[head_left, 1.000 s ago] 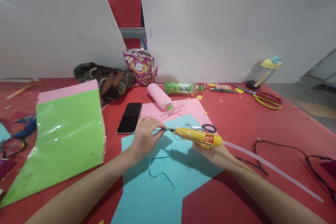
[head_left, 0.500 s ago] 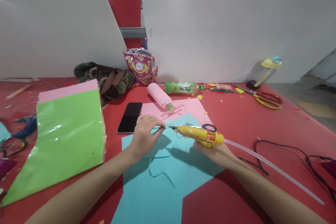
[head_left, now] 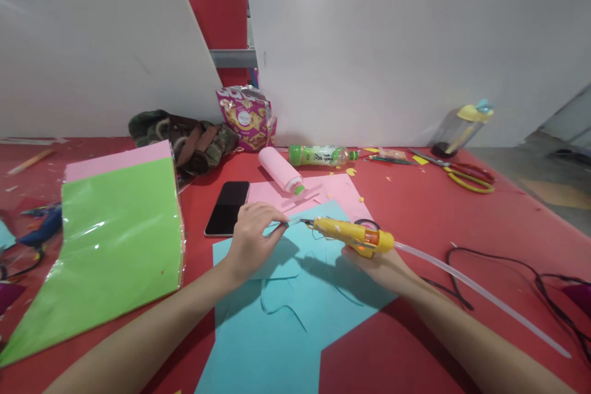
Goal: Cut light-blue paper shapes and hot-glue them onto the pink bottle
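Note:
My right hand (head_left: pixel 376 268) is wrapped round the grip of a yellow hot glue gun (head_left: pixel 344 231), its nozzle pointing left. A long clear glue stick (head_left: pixel 480 295) trails out of its back end. Between thumb and fingers, my left hand (head_left: pixel 256 237) pinches a thin blue paper strip (head_left: pixel 293 223), whose free end lies at the nozzle tip. Blue paper sheets (head_left: pixel 268 351) spread under both hands, with thin curled offcuts on them. Behind the glue gun, the black handle of a pair of scissors (head_left: pixel 369 223) partly shows.
A black phone (head_left: pixel 227 208) lies left of the blue paper. Behind are a pink-wrapped bottle (head_left: pixel 279 169), a green-labelled bottle (head_left: pixel 318 155) and a snack bag (head_left: pixel 247 117). Green paper in clear film (head_left: pixel 122 240) lies left; red-and-yellow scissors (head_left: pixel 468 177) and a black cable (head_left: pixel 503 258) lie right.
The glue gun has shifted very slightly to the right, its nozzle staying by the strip. My left hand keeps its pinch, almost unmoved. The view has shifted a little.

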The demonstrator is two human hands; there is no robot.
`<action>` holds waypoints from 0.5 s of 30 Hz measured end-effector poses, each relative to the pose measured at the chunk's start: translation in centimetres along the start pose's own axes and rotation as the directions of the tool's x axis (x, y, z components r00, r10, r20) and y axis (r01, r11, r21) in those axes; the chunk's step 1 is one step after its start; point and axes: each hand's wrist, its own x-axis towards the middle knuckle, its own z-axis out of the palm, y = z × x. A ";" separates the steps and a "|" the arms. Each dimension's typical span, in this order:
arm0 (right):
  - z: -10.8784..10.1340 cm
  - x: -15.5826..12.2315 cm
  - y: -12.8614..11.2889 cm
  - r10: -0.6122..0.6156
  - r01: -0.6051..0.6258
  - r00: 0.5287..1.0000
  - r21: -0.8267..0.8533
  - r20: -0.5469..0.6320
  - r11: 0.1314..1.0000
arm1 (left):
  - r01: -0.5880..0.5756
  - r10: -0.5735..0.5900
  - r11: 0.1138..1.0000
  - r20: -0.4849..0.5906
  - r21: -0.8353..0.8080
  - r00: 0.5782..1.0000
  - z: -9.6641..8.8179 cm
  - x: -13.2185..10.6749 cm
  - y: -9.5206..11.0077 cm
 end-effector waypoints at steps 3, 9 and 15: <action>-0.1 0.1 0.0 0.042 -0.042 0.999 -0.007 -0.003 0.999 | 0.000 0.000 1.000 -0.006 -0.003 1.000 0.0 0.0 0.0; -0.3 0.3 -0.1 0.038 -0.038 0.999 -0.011 -0.009 0.999 | 0.002 -0.002 1.000 -0.011 -0.001 1.000 0.0 0.0 0.0; -0.4 0.3 -0.1 0.058 -0.058 0.998 -0.001 -0.024 0.998 | -0.003 0.003 1.000 -0.017 -0.003 1.000 -0.1 0.0 -0.1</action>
